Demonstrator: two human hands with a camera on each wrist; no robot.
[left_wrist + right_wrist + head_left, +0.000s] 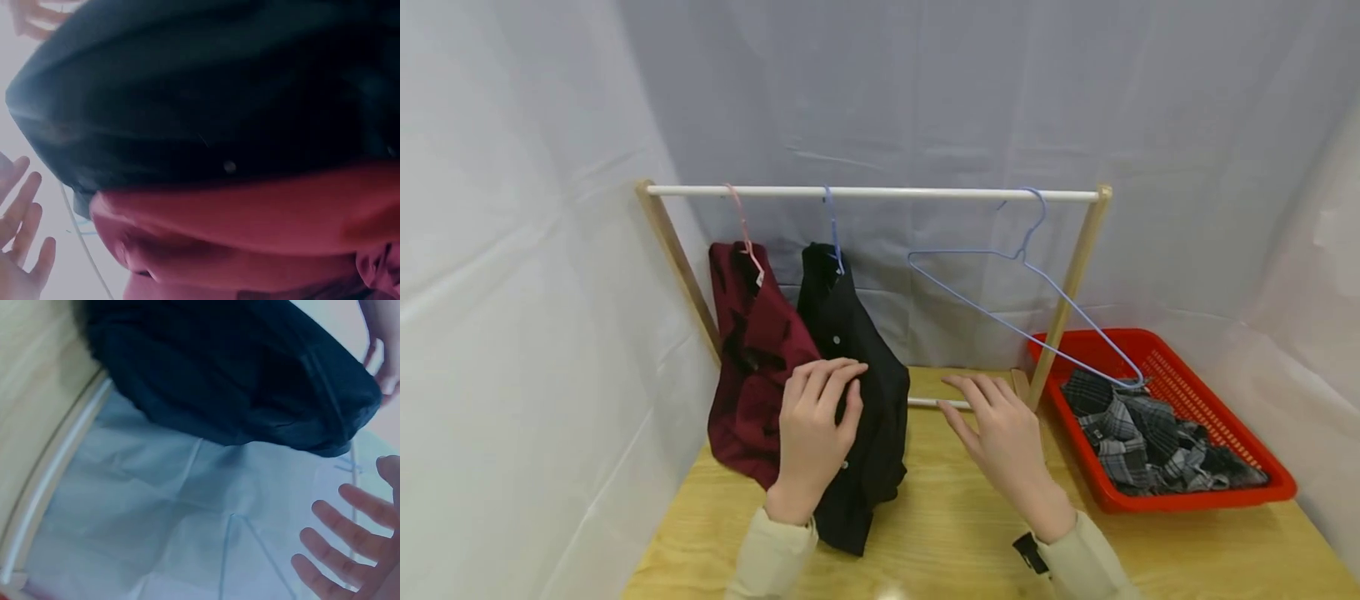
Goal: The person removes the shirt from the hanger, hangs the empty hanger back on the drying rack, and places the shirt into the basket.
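A wooden worktop (pixel 955 533) carries a rack (pixel 872 192). A black shirt (pixel 857 392) is hung at its 9 o'clock end, beside a maroon shirt (pixel 752 367). The black shirt is touched by the left hand (pixel 812 433), fingers loosely bent; the right hand (pixel 1003 437) is held flat and spread, apart, at 3 o'clock of it.

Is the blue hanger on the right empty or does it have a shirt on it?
Empty. The blue hanger hangs bare from the white rod, tilted, its lower end reaching toward the red basket.
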